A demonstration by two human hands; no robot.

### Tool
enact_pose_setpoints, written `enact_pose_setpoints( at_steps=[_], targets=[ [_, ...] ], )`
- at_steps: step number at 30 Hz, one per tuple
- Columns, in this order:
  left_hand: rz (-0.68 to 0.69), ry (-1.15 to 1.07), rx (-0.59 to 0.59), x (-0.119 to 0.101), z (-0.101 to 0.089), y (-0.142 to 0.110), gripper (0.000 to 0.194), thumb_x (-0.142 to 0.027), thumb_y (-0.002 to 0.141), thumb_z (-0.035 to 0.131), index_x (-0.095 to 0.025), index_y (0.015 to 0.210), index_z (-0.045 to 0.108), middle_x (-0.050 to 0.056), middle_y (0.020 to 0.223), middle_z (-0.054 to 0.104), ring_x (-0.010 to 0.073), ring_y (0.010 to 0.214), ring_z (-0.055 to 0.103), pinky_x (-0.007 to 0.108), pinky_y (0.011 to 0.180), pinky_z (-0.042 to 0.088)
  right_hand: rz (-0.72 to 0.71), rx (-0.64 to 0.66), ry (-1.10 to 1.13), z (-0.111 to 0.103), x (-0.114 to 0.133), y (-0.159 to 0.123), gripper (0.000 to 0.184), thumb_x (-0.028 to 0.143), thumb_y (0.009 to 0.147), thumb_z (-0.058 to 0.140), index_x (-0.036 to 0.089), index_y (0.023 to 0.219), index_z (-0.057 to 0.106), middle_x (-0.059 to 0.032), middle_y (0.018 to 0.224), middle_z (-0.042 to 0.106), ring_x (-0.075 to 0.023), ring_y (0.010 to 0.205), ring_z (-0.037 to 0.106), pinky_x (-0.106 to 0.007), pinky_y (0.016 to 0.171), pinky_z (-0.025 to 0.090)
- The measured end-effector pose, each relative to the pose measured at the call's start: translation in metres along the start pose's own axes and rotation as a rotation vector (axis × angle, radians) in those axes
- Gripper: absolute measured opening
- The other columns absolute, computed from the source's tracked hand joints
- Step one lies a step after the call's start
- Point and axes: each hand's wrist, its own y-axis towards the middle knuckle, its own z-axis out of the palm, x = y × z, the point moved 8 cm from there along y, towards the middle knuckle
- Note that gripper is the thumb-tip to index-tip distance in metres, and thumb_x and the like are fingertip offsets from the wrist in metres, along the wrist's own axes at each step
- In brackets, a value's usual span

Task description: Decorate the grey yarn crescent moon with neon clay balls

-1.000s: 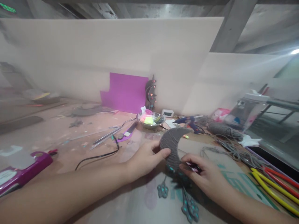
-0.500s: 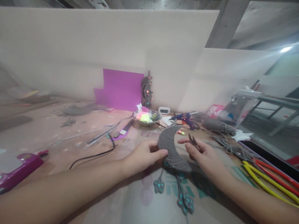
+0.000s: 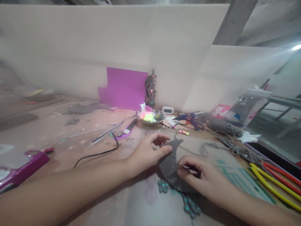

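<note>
A crescent moon [image 3: 169, 168] wrapped in grey yarn stands tilted over the table in front of me. My left hand [image 3: 152, 149] holds its upper part, thumb across the front and fingers loosely curled behind the edge. At the inner curve, the fingertips of my right hand [image 3: 198, 175] are pinched together against the moon. A dark tool, the small pointed scissors, lies mostly hidden inside that hand. Below the moon, grey flower-shaped pendants [image 3: 191, 205] with turquoise dots rest on the table. A short yarn loop [image 3: 175, 135] sticks up at the moon's top tip.
Ahead are a metal bowl [image 3: 150, 121] of bright clay, a blue glue gun [image 3: 189, 118] and small coloured balls [image 3: 183, 132]. Grey yarn [image 3: 224, 127], a phone [image 3: 275, 157] and yellow-handled pliers [image 3: 270, 185] lie right. A purple tool [image 3: 25, 169] is left.
The moon has tipped lower and its top has dropped. My right hand moved away from it, showing scissor tips, then came back to its inner edge. My left fingers have loosened.
</note>
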Motion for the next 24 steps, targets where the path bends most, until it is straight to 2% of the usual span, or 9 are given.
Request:
enact_pose_setpoints(
  at_steps=[4, 8, 14, 16, 19, 21, 24],
  targets=[
    [-0.037, -0.029, -0.011, -0.002, -0.003, 0.002, 0.018, -0.033, 0.082, 0.067, -0.015, 0.087, 0.067, 0.004, 0.087, 0.068, 0.0172, 0.084, 0.062, 0.028, 0.077, 0.049, -0.014, 0.044, -0.051, 0.006, 0.004, -0.005, 0.013, 0.027, 0.082, 0.054, 0.02, 0.072, 0.058, 0.0016, 0.064, 0.057, -0.0132, 0.06, 0.05, -0.023, 0.055, 0.037],
    [-0.013, -0.104, -0.017, 0.003, -0.003, 0.007, 0.02, -0.034, 0.086, 0.063, -0.016, 0.078, 0.061, 0.0, 0.076, 0.061, 0.0136, 0.073, 0.056, 0.025, 0.071, 0.046, -0.016, 0.063, -0.059, 0.008, 0.001, -0.004, 0.013, 0.025, 0.084, 0.053, 0.019, 0.074, 0.06, 0.0011, 0.065, 0.058, -0.0129, 0.061, 0.051, -0.023, 0.055, 0.036],
    [0.034, -0.106, -0.231, 0.01, -0.025, 0.011, 0.027, -0.032, 0.096, 0.047, -0.018, 0.072, 0.048, -0.002, 0.071, 0.049, 0.0126, 0.07, 0.049, 0.024, 0.068, 0.041, -0.028, 0.046, -0.041, 0.006, -0.003, -0.002, 0.014, 0.027, 0.085, 0.053, 0.019, 0.076, 0.061, 0.0006, 0.066, 0.059, -0.0134, 0.061, 0.052, -0.023, 0.055, 0.038],
    [0.024, -0.116, -0.245, 0.012, -0.028, 0.012, 0.031, -0.034, 0.097, 0.042, -0.019, 0.071, 0.047, -0.001, 0.07, 0.049, 0.0133, 0.07, 0.049, 0.024, 0.068, 0.042, -0.027, 0.035, -0.023, 0.004, -0.003, -0.002, 0.015, 0.029, 0.085, 0.053, 0.019, 0.076, 0.061, 0.0003, 0.066, 0.059, -0.0136, 0.061, 0.053, -0.023, 0.055, 0.039],
    [-0.012, -0.108, -0.129, 0.013, -0.019, 0.012, 0.039, -0.044, 0.097, 0.04, -0.018, 0.071, 0.052, 0.0, 0.069, 0.052, 0.0142, 0.068, 0.051, 0.025, 0.065, 0.043, -0.034, 0.005, -0.018, -0.001, -0.002, -0.003, 0.017, 0.031, 0.085, 0.053, 0.02, 0.076, 0.06, 0.0, 0.067, 0.06, -0.0138, 0.061, 0.055, -0.023, 0.054, 0.041],
    [-0.011, -0.112, 0.008, 0.01, -0.006, 0.01, 0.036, -0.048, 0.092, 0.048, -0.016, 0.077, 0.057, 0.001, 0.072, 0.055, 0.0142, 0.069, 0.053, 0.025, 0.064, 0.044, -0.047, -0.028, -0.041, -0.004, 0.0, -0.002, 0.017, 0.031, 0.085, 0.053, 0.02, 0.074, 0.06, 0.0004, 0.066, 0.06, -0.0136, 0.061, 0.055, -0.023, 0.054, 0.041],
    [0.013, -0.081, 0.169, 0.005, 0.012, 0.004, 0.027, -0.041, 0.085, 0.06, -0.015, 0.081, 0.061, 0.0, 0.076, 0.06, 0.0139, 0.07, 0.056, 0.025, 0.065, 0.045, -0.064, -0.05, -0.073, -0.006, 0.001, -0.001, 0.017, 0.03, 0.086, 0.054, 0.02, 0.073, 0.059, 0.0011, 0.064, 0.061, -0.0136, 0.06, 0.056, -0.023, 0.054, 0.043]
  ],
)
